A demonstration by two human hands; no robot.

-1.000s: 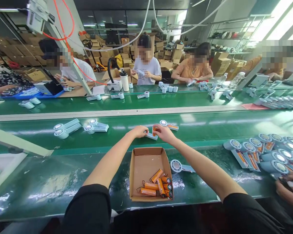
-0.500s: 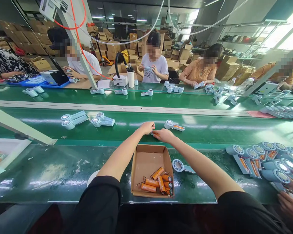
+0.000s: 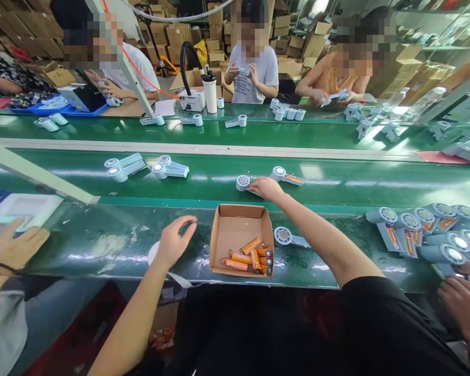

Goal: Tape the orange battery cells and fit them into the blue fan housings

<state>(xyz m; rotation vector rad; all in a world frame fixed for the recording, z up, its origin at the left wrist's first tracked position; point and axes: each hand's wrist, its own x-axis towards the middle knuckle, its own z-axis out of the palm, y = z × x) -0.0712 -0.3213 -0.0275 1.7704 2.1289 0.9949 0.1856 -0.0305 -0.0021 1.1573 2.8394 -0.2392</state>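
My left hand [image 3: 174, 243] is over the near bench, thumb and fingers apart, with nothing between them. Partly behind it lies a white round object [image 3: 152, 253] whose kind I cannot make out. My right hand [image 3: 268, 189] reaches onto the green belt, its fingers closed on the handle of a light blue handheld fan [image 3: 243, 182]; the hand hides most of that handle. Just beyond lies another fan [image 3: 279, 173], an orange battery showing in its open handle. A cardboard box [image 3: 238, 223] between my arms holds several orange battery cells with wires [image 3: 242, 258].
A single fan [image 3: 283, 236] lies right of the box. Many fans with batteries [image 3: 409, 221] crowd the right side, near a co-worker's hands [image 3: 460, 297]. More fans [image 3: 127, 166] sit left on the belt. Another person's hand [image 3: 19, 243] rests by a white tray [image 3: 31, 204].
My left hand has let go of the fan and drawn back toward me, left of the box. My right hand stays at the fan. The view has tilted down, and a co-worker's hand shows at left.
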